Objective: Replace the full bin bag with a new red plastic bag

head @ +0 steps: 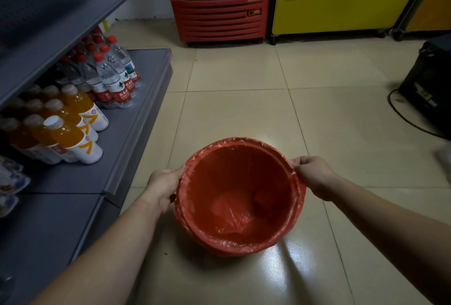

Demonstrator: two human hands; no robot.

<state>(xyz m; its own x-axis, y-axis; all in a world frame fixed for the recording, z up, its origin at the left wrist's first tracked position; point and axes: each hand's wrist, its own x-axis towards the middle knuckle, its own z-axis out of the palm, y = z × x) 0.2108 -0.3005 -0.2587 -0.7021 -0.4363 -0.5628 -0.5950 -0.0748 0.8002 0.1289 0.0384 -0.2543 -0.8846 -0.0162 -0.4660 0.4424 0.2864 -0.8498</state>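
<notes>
A round red bin (220, 247) stands on the tiled floor in front of me. A thin red plastic bag (240, 197) lines its inside, and the bag's edge is folded over the rim all round. My left hand (164, 186) grips the bag's edge at the left side of the rim. My right hand (314, 175) pinches the bag's edge at the right side of the rim. The bin holds nothing but the bag. No full bag is in view.
A grey shop shelf (136, 119) with water bottles (114, 77) and orange drink bottles (70, 134) runs along the left. A red cooler (219, 12) and a yellow cabinet (341, 4) stand at the back. A black box (429, 85) with a cable sits at the right.
</notes>
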